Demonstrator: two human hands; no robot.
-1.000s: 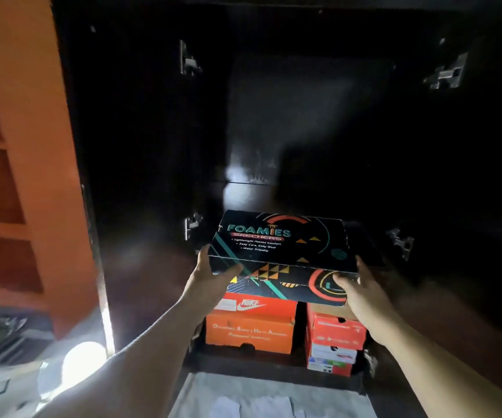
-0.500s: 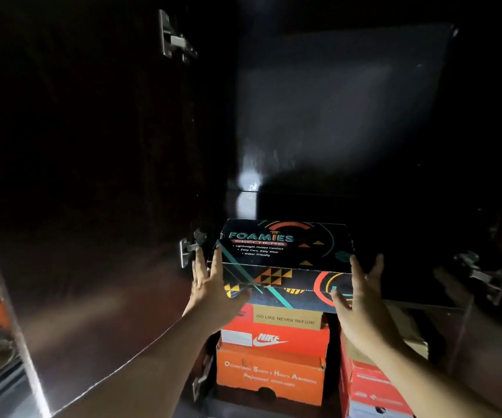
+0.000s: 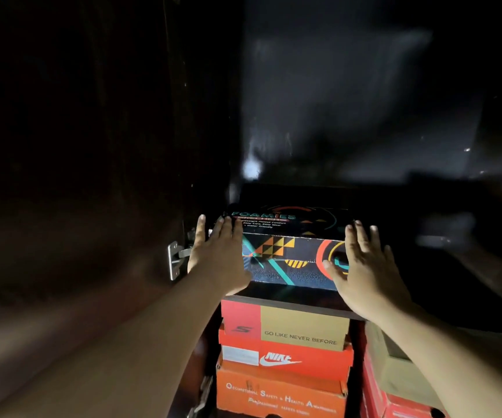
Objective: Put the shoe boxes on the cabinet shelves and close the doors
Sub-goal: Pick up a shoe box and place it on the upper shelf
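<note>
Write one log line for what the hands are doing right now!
step: pushing Foamies box onto shelf | left hand: flat, open | right hand: flat, open | doors: not closed yet

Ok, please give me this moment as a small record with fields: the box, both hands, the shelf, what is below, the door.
box: black Foamies box, lying flat on the shelf
left hand: left hand open, flat against the box's left front
right hand: right hand open, flat against its right front
shelf: dark shelf edge under the box
below: stacked Skechers box, Nike box, orange box
door: left door open, hinge visible
</note>
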